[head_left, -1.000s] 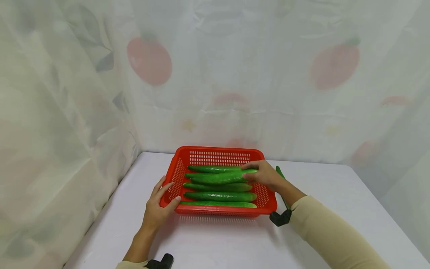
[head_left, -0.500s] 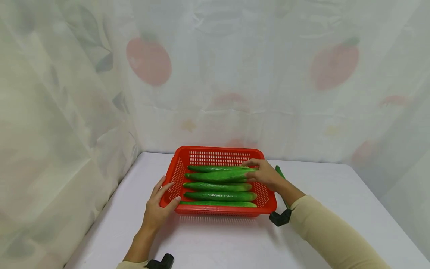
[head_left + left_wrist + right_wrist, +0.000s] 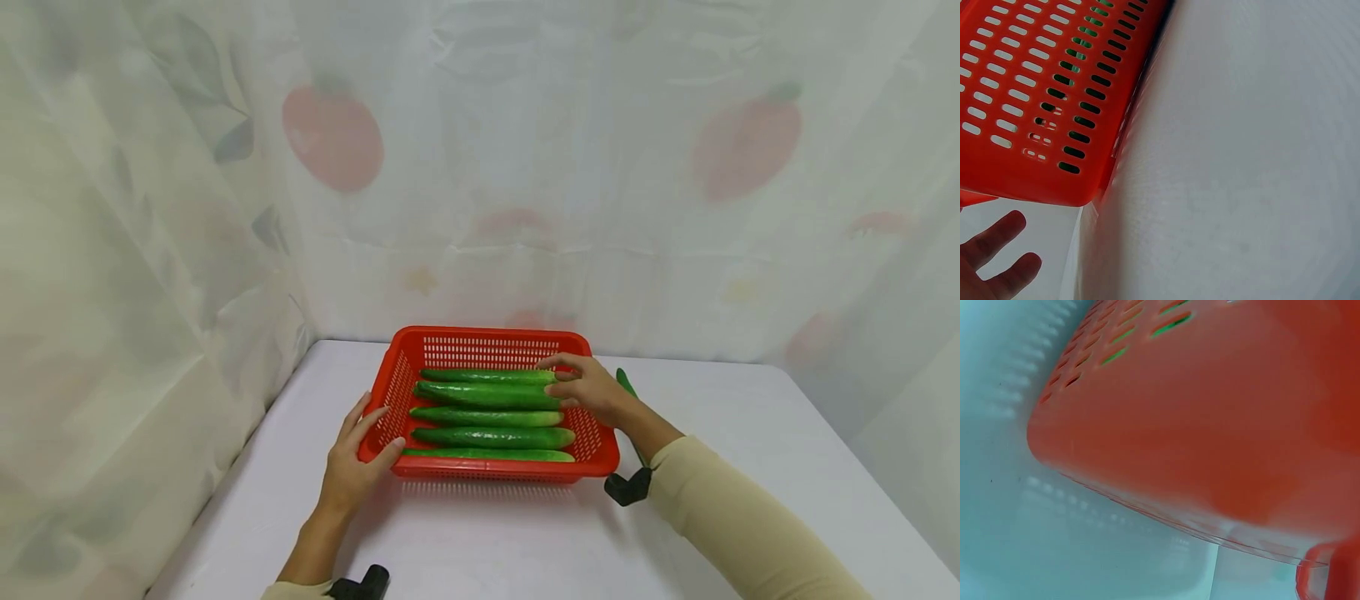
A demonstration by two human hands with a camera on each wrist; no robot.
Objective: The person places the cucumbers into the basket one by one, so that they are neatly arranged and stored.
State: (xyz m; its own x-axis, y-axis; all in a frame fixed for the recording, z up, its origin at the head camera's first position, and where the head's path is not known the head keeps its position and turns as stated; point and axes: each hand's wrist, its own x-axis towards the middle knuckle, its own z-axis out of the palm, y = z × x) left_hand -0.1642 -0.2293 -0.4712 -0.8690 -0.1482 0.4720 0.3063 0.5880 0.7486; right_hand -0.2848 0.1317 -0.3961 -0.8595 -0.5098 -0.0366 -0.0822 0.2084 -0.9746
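Note:
In the head view a red plastic basket [image 3: 483, 469] holds several green cucumbers lying side by side. My right hand [image 3: 596, 392] reaches over the basket's right side. Its fingers are spread loosely at the right end of the second cucumber from the back [image 3: 480, 394], which lies flat among the others. My left hand [image 3: 352, 471] rests at the basket's front left corner, thumb and one finger over the rim. The left wrist view shows two extended fingers [image 3: 997, 237] outside the basket's slotted wall [image 3: 1041, 175]. The right wrist view is filled by the basket's outside, and the right hand is hidden there.
Another cucumber [image 3: 625, 382] lies on the white table [image 3: 480, 542] just right of the basket, partly hidden by the right forearm. Patterned sheeting [image 3: 480, 167] closes off the back and both sides.
The cucumber at my right hand has come down from a tilted position above the others to lie level in the row. The right fingers have loosened. My left hand and the basket stay in place.

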